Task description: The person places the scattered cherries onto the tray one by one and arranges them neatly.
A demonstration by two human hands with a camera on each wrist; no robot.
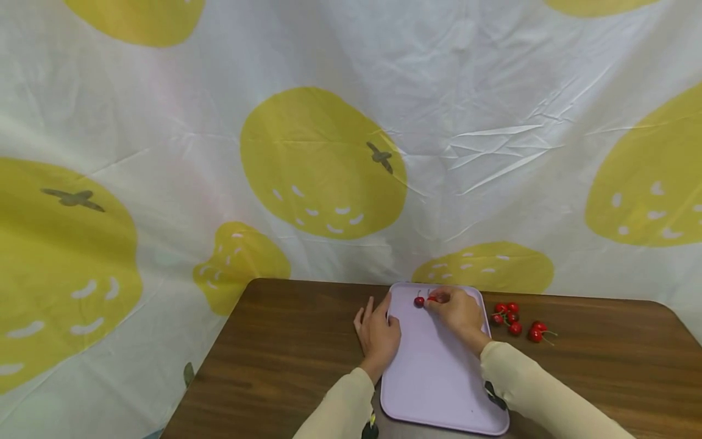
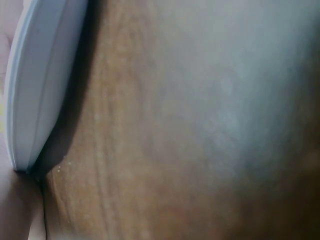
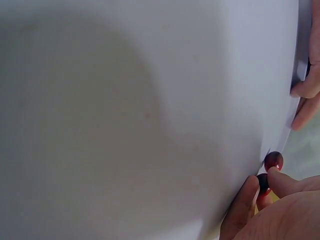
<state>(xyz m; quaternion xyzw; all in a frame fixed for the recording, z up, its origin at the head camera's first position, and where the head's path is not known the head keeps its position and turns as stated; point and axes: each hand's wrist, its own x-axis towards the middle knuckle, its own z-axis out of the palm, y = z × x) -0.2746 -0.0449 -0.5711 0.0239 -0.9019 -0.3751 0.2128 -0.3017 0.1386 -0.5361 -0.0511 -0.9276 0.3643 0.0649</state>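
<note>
A pale purple tray (image 1: 439, 372) lies on the wooden table. Near its far edge my right hand (image 1: 456, 311) pinches a cherry (image 3: 263, 184) between thumb and fingers. Just left of it, a second dark red cherry (image 1: 419, 302) with a stem rests on the tray. My left hand (image 1: 378, 335) rests on the tray's left rim with its fingers spread and fairly straight. In the left wrist view, only a bit of that hand (image 2: 17, 205) shows beside the tray's side (image 2: 40, 85).
Right of the tray, several red cherries (image 1: 514, 328) lie in a cluster on the wooden table (image 1: 296, 341). A smaller group of cherries (image 1: 535, 335) with stems sits farther right. A white curtain (image 1: 471, 201) with yellow fruit prints hangs behind the table.
</note>
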